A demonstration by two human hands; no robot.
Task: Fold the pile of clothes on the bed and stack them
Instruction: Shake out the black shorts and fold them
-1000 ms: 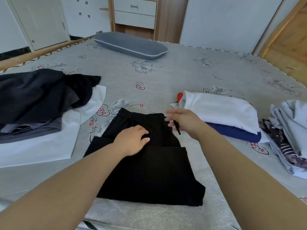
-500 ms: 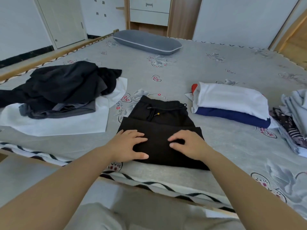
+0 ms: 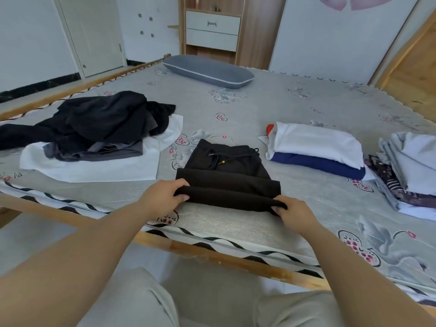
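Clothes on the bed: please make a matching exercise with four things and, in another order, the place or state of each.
Things:
1. black trousers
2. white folded shirt
3. grey pillow
4. dark unfolded pile

Places or states:
A. at the far end of the bed
B. on the left, on a white cloth
C. near edge gripped by left hand and right hand
D. on a blue garment

Pairs: 1-C, 2-D, 3-A, 4-B

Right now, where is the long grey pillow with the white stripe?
In the head view, the long grey pillow with white piping lies at the far end of the bed, in front of the wooden drawer unit, beyond the heap of unfolded black clothes.
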